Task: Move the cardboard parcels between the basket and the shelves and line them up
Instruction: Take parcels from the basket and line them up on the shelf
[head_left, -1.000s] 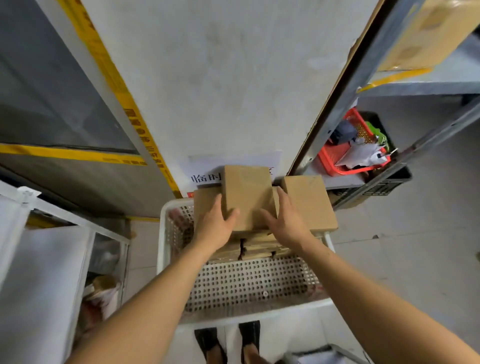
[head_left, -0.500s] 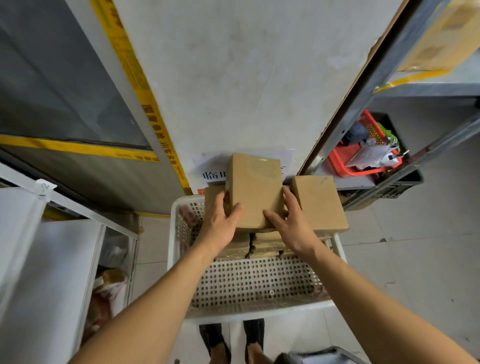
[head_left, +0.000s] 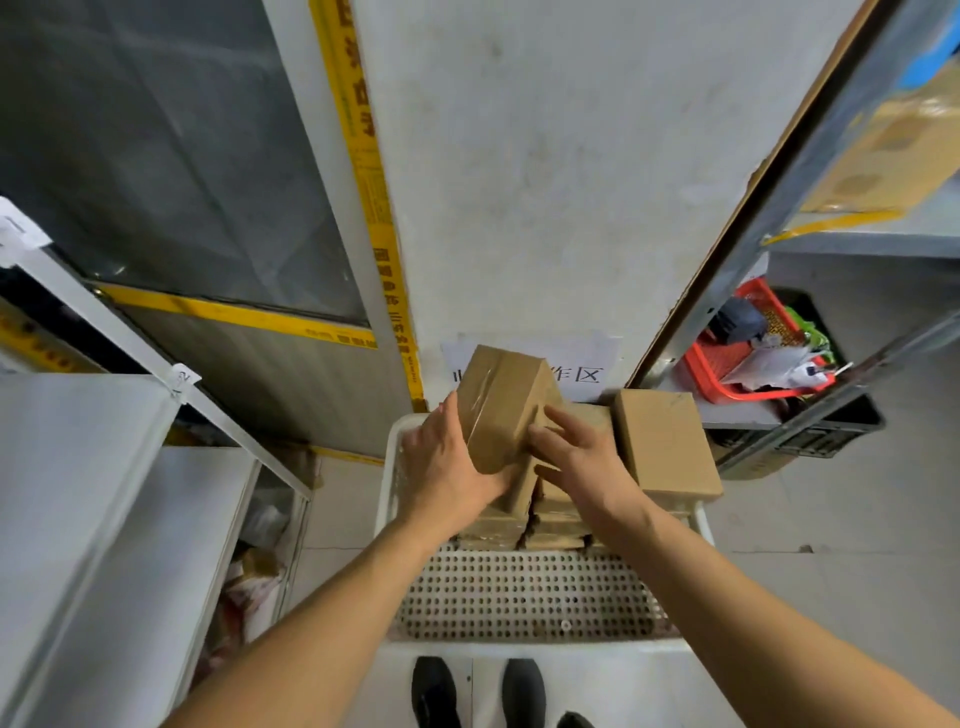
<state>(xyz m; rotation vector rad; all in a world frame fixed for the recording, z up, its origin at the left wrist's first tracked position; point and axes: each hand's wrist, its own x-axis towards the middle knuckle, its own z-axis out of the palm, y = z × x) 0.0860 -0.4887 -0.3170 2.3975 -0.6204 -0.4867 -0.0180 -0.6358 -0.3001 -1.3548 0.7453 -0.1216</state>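
Left hand (head_left: 441, 467) grips the near left edge of a tape-wrapped brown cardboard parcel (head_left: 501, 410), right hand (head_left: 582, 457) rests relaxed fingers against its right side. It's tilted up over the stacked parcels (head_left: 540, 519) in the white perforated plastic basket (head_left: 519, 597); half a second ago it lay flatter

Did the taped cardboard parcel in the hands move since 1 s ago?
Yes. The taped cardboard parcel has tipped up onto its left edge and shifted left, away from the flat cardboard parcel on the white basket's right rim.
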